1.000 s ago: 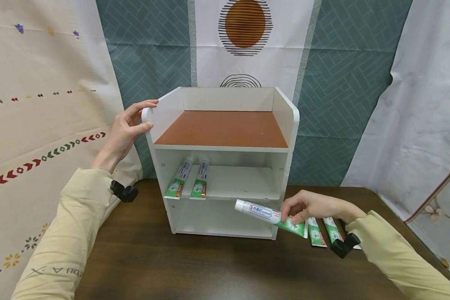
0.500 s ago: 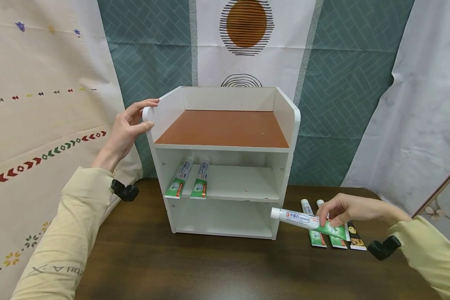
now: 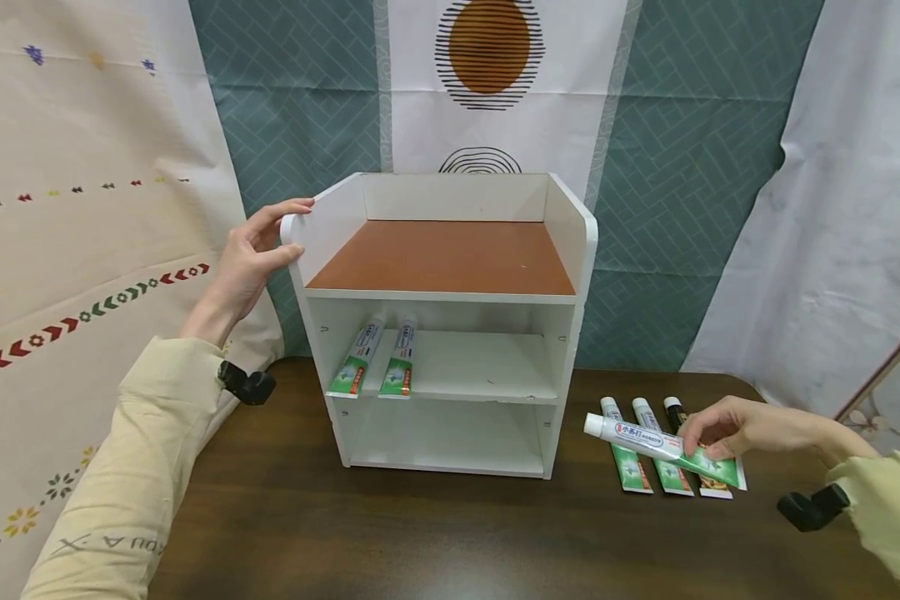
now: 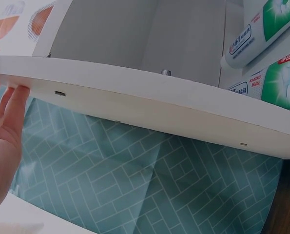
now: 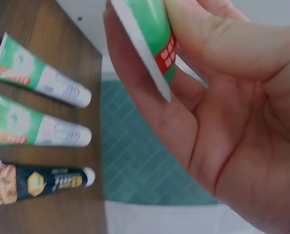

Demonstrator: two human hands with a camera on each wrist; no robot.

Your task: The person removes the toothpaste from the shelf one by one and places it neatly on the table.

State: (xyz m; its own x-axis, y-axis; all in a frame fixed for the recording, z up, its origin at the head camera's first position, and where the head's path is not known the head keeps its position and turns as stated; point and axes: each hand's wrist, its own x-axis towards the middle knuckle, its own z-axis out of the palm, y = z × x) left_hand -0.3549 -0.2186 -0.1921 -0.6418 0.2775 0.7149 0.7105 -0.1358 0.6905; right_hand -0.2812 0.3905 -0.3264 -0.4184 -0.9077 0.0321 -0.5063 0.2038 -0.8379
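Observation:
My right hand (image 3: 750, 429) pinches a green-and-white toothpaste tube (image 3: 645, 442) between thumb and fingers near its flat end, with the white cap pointing left. Below the held tube, two green-and-white toothpaste tubes (image 5: 42, 119) and a black toothpaste tube (image 5: 45, 184) lie side by side on the table. My left hand (image 3: 243, 262) grips the upper edge of the left side panel of a white shelf unit (image 3: 450, 298), fingers against the panel's outer face (image 4: 135, 109). On its middle shelf, towards the left, lie two more toothpaste tubes (image 3: 399, 362), caps to the back.
The unit has a brown top board (image 3: 450, 254) between raised sides, and a lower compartment (image 3: 446, 437) under the middle shelf. It stands on a dark wooden table (image 3: 420, 542). Patterned cloths (image 3: 300, 108) hang behind and at both sides.
My right hand has moved right, carrying the toothpaste tube from in front of the shelf unit to above the tubes on the table. The left hand stays on the panel.

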